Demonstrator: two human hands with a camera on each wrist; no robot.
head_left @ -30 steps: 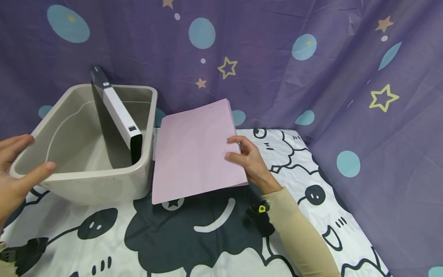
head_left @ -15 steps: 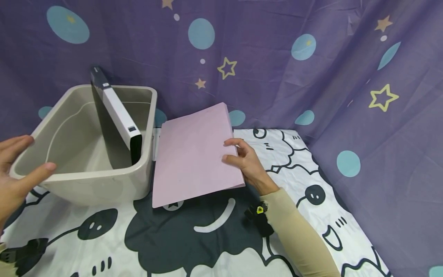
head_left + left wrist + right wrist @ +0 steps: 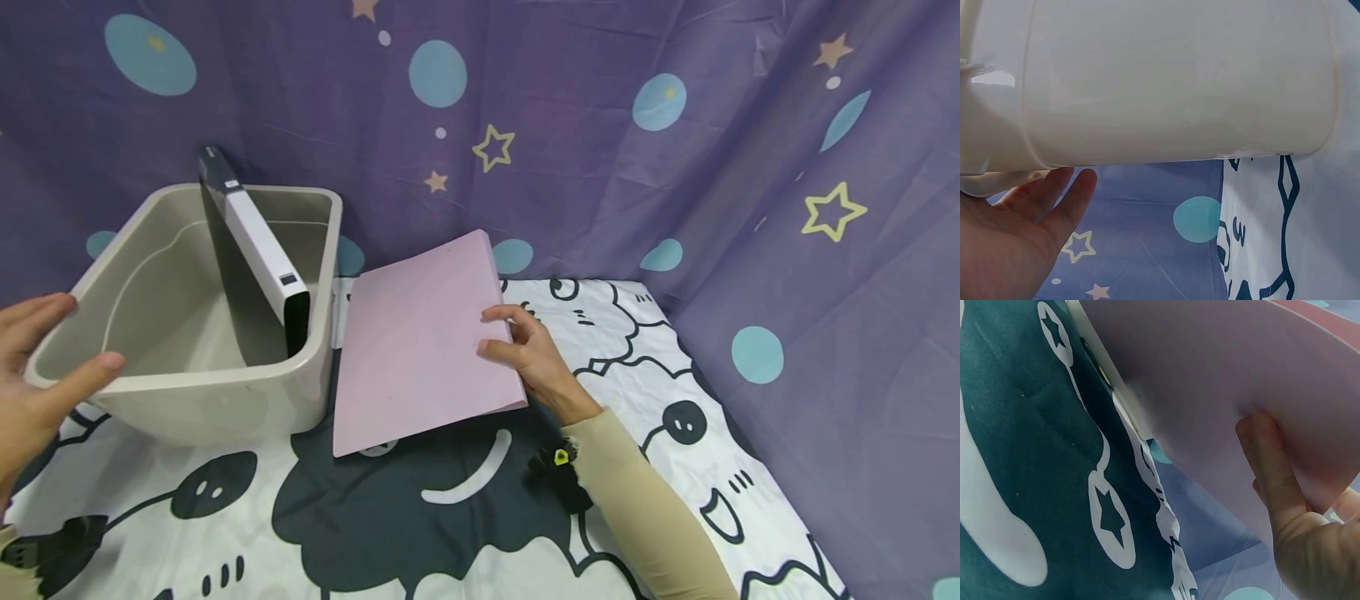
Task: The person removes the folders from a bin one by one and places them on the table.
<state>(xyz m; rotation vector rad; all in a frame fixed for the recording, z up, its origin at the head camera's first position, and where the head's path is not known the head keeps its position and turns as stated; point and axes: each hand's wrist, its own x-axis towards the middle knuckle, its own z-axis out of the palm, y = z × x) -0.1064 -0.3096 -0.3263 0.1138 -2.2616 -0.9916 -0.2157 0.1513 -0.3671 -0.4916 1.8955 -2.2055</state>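
My right hand pinches a pink folder by its right edge, thumb on top and fingers beneath. The folder tilts over the bed cover, its left side beside a grey plastic bin. In the right wrist view, fingers of the right hand press against the folder's underside. With fingers spread, my left hand lies at the bin's left front corner. In the left wrist view, the left hand's fingertips meet the bin's outer wall. A black-and-white binder leans upright inside the bin.
The sheep-print cover lies under everything. A purple curtain with stars and dots hangs behind and along the right. A narrow pale strip shows between bin and folder; what it belongs to is hidden.
My right hand has brought the pink folder slightly down and nearer to me, its top corner sinking a little leftward. The left hand, bin and binder stay put.
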